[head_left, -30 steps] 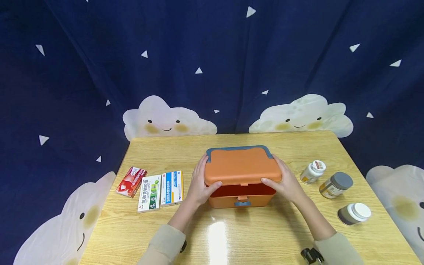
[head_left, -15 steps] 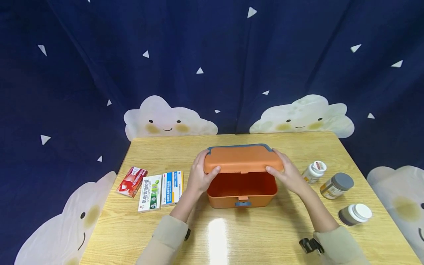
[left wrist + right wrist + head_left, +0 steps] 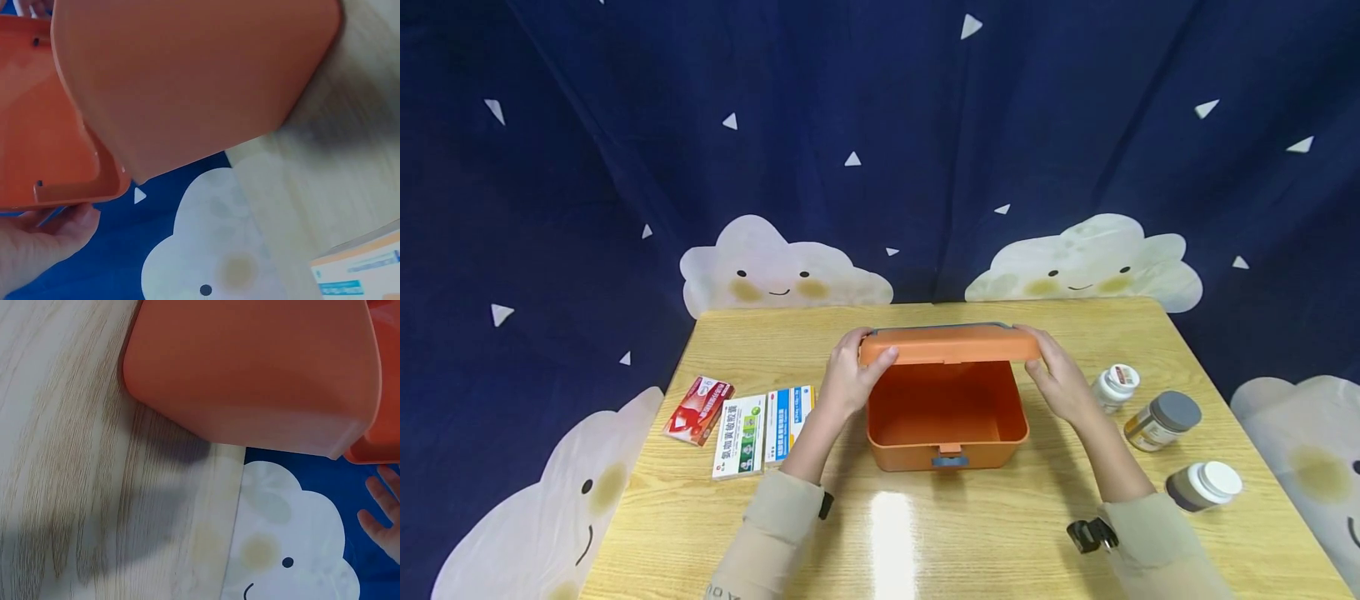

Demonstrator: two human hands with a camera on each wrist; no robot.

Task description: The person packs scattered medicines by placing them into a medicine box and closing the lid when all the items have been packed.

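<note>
An orange plastic storage box (image 3: 917, 457) with a grey-blue front latch (image 3: 950, 462) stands on the table, its inside bare. Its orange lid (image 3: 951, 343) is swung up at the back. My left hand (image 3: 848, 379) grips the lid's left end, thumb over the front edge. My right hand (image 3: 1062, 387) is at the lid's right end, its upper fingers touching it and its thumb just below the edge. Spread fingers of the right hand (image 3: 386, 512) show beside the lid in the right wrist view. The lid's hollow inner side (image 3: 44, 119) shows in the left wrist view.
Left of the box lie a red carton (image 3: 698, 410), a white-and-green carton (image 3: 739, 436) and a blue-and-white carton (image 3: 784, 417). On the right stand a white-capped bottle (image 3: 1114, 386) and a grey-capped bottle (image 3: 1161, 419); a dark bottle with a white cap (image 3: 1202, 485) is nearer.
Both hands have swung the lid up and back, uncovering the inside of the box. The right thumb has come off the lid's front. Box, cartons and bottles have stayed in place.
</note>
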